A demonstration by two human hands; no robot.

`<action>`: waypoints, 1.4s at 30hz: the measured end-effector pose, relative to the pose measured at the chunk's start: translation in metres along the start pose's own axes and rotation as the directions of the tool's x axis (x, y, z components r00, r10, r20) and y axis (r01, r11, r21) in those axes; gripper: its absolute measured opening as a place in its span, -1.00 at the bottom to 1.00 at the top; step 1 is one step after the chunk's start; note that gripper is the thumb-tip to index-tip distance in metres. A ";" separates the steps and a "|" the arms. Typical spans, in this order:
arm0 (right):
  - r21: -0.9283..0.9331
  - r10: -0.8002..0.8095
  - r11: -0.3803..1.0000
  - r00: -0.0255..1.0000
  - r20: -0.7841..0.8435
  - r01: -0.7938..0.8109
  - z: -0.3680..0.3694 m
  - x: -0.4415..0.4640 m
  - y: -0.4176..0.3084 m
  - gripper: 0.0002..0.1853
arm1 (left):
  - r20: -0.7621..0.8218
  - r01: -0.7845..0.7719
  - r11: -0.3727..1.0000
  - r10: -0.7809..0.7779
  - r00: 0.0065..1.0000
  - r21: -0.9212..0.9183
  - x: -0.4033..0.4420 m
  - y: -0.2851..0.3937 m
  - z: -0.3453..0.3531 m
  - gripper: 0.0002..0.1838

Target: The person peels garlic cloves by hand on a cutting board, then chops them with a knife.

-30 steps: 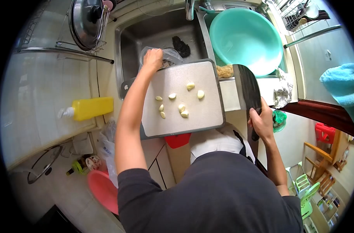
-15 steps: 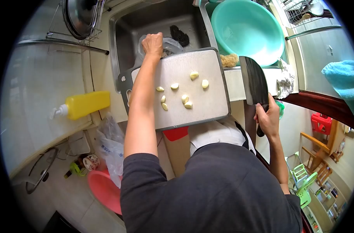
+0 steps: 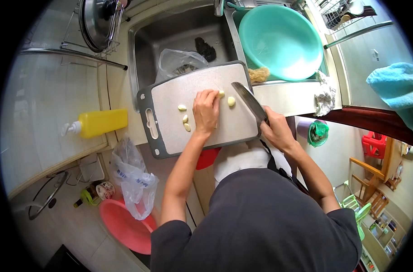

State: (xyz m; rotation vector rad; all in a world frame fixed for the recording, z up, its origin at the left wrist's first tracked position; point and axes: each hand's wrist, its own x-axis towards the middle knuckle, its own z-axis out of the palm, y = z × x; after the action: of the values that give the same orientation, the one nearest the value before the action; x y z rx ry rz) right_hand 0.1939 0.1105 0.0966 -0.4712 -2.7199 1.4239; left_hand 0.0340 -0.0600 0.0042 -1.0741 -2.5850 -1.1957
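A cutting board (image 3: 168, 131) with a grey rim lies across the sink's front edge. My left hand (image 3: 206, 111) is over its middle, fingers bent together, with the fingertips at a garlic clove (image 3: 221, 94). Whether they grip it is hard to tell, and the hand covers other cloves. Around the handle of a broad dark knife (image 3: 252, 103) my right hand (image 3: 276, 129) is closed. The blade is over the board's right part, tip toward the upper left. A single clove (image 3: 231, 101) lies between hand and blade. Several more (image 3: 185, 119) are left of my left hand.
Behind the board is the steel sink (image 3: 147, 41) with a plastic bag (image 3: 170, 59) and a dark scrubber (image 3: 205, 49). A green basin (image 3: 279, 41) stands right of it, near a tan sponge (image 3: 259, 75) and a crumpled cloth (image 3: 325, 95). A yellow bottle (image 3: 104, 123) is at left.
My left hand has come back from the bag in the sink to the cloves on the board. The knife has moved left, from beside the board to over its right part.
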 end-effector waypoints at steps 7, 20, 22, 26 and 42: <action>0.006 0.038 0.999 0.993 0.108 -0.039 -0.002 0.005 0.002 -0.62 | -0.058 0.129 0.985 -0.124 0.991 0.112 -0.016 0.046 0.005 -0.64; -0.125 -0.158 0.977 0.979 0.125 0.174 0.008 0.016 0.013 -0.60 | -0.071 -0.074 0.975 0.091 0.993 0.211 -0.024 0.030 0.017 -0.79; -0.120 -0.153 0.978 0.978 0.143 0.171 0.005 0.014 0.009 -0.60 | -0.068 -0.098 0.971 0.115 0.991 0.219 -0.022 0.028 0.018 -0.79; -0.169 -0.125 0.974 0.980 0.157 0.151 0.003 0.012 0.008 -0.60 | -0.050 -0.110 0.966 0.125 0.991 0.233 -0.018 0.028 0.018 -0.79; -0.033 -0.105 0.994 0.994 0.025 0.106 0.005 0.012 0.008 -0.64 | -0.077 0.183 0.961 -0.170 0.982 0.209 -0.003 0.050 0.012 -0.88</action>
State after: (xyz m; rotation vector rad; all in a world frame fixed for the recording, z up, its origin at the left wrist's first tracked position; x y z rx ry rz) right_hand 0.1836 0.1140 0.0856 -0.3088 -2.7454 1.3676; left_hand 0.0706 -0.0313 0.0262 -0.7690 -2.7341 -0.9331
